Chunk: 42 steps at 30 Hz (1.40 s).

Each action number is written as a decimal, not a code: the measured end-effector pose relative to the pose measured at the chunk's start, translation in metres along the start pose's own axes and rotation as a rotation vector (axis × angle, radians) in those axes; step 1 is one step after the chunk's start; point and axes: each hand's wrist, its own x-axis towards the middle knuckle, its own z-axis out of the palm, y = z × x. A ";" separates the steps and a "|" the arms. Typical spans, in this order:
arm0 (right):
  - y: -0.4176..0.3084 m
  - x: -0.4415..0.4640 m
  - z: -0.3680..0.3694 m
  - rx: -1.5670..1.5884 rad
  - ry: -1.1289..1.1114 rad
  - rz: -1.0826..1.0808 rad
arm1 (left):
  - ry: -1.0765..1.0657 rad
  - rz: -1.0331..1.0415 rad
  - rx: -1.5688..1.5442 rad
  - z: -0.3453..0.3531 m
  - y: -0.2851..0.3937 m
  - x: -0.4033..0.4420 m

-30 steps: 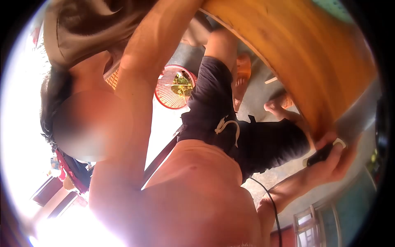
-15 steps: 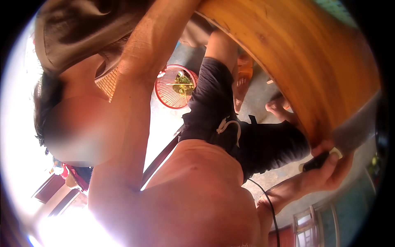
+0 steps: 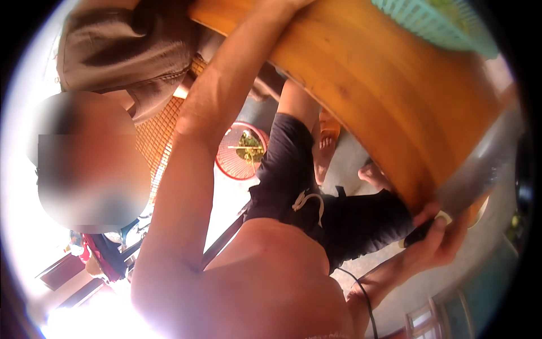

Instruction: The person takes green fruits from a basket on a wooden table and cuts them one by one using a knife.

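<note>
A broad-bladed knife (image 3: 470,169) with a black handle is in my right hand (image 3: 446,243), its fingers wrapped around the handle. The blade points up and to the right, beside the edge of the orange-brown wooden table (image 3: 361,90). My left arm reaches across the table's near edge. Only the base of my left hand (image 3: 296,3) shows at the top of the view, and its fingers are cut off. A light teal plastic basket (image 3: 435,31) holding something yellow-green stands on the table at the upper right.
A red slatted basket (image 3: 228,161) with green plant pieces stands on the floor. A person in brown clothing (image 3: 124,53) sits close by on my left, near a woven seat (image 3: 155,133). A dark cable (image 3: 361,285) hangs beside my right arm.
The view has shifted, and more of the teal basket and the table shows. The knife blade now appears higher and clearer, still in my right hand. My left hand has slid further out of view.
</note>
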 end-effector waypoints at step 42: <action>0.059 0.010 -0.032 0.233 -0.290 -0.144 | 0.059 -0.187 0.040 -0.002 0.036 -0.014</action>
